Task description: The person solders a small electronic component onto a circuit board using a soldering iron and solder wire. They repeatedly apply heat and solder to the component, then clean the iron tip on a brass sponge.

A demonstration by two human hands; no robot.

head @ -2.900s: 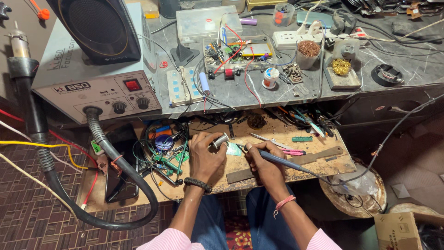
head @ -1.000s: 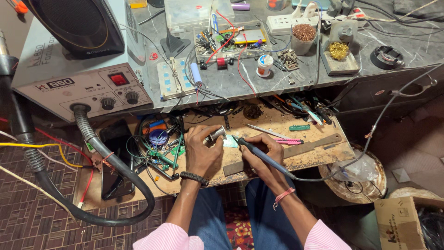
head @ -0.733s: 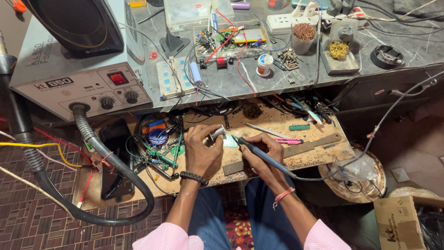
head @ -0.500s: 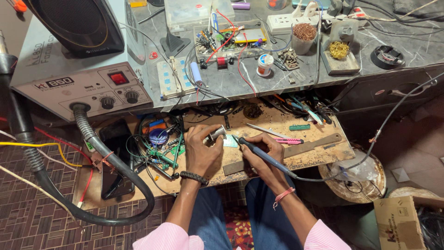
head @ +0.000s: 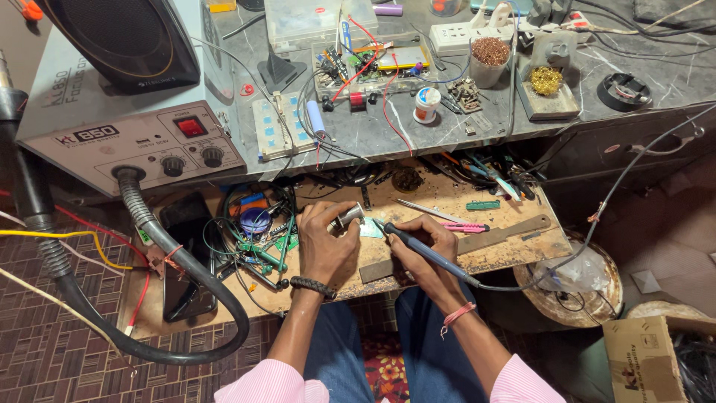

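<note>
Soldering at the wooden board [head: 447,201].
My right hand [head: 421,246] gripped the soldering iron [head: 429,254], tip on the small circuit board [head: 371,228] lying on the wood; my left hand [head: 324,246] pinched a solder spool [head: 347,218] just beside it.

Wire tangle [head: 253,239] crowds left of the left hand [head: 324,246]; bare board [head: 514,250] right of the right hand [head: 425,250] (tweezers [head: 444,216] behind).

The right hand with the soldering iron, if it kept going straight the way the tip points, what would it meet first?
Most likely the small green circuit board just ahead of the soldering iron in the right hand; beyond that, the left hand. Depth is unclear.
</note>
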